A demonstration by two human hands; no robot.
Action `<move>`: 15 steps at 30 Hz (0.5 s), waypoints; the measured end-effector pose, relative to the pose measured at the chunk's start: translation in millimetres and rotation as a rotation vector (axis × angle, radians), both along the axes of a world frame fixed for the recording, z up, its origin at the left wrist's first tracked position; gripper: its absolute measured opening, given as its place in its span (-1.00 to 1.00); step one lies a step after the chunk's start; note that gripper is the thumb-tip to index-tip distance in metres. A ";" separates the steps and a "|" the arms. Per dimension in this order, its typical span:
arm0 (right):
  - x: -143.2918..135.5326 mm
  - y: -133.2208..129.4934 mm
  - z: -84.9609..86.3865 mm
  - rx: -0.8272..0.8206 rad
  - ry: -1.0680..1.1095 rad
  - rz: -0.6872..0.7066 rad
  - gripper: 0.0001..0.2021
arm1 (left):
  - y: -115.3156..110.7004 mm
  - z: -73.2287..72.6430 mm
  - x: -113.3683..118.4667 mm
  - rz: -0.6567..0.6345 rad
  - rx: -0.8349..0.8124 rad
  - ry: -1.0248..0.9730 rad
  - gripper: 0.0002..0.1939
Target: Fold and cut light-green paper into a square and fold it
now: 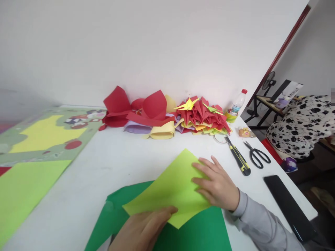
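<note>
A lime-green paper sheet point(170, 184) lies turned at an angle, partly over a larger dark green sheet point(204, 230) on the white table. My right hand point(216, 183) rests on the lime sheet's right side, fingers spread. Along the sheet's lower left edge is my left hand point(145, 226), its fingers together and bent at the paper, with the thumb side hidden.
Folded red, purple and yellow papers point(149, 115) and a pile of paper cranes point(202, 115) line the wall. Rightward are a bottle point(237, 104), cutter point(238, 157), scissors point(256, 153) and black phone-like slab point(289, 207). Another lime sheet point(34, 188) lies left.
</note>
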State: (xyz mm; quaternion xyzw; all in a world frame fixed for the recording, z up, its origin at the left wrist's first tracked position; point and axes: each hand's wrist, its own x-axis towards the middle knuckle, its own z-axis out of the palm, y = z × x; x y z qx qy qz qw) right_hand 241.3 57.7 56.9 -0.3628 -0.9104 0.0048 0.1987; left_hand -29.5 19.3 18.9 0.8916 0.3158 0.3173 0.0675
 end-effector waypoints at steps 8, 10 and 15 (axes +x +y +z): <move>1.0 -4.9 -4.7 -0.510 0.016 0.175 -0.38 | -5.4 4.3 20.9 0.136 -0.006 -0.105 -0.73; -0.3 -3.1 -2.6 -0.509 0.024 0.224 -0.61 | -7.8 6.2 17.4 0.114 -0.092 -0.092 -0.73; 10.1 12.7 0.4 -0.620 0.265 0.421 -0.60 | -3.4 0.3 -24.0 0.063 -0.239 -0.080 -0.43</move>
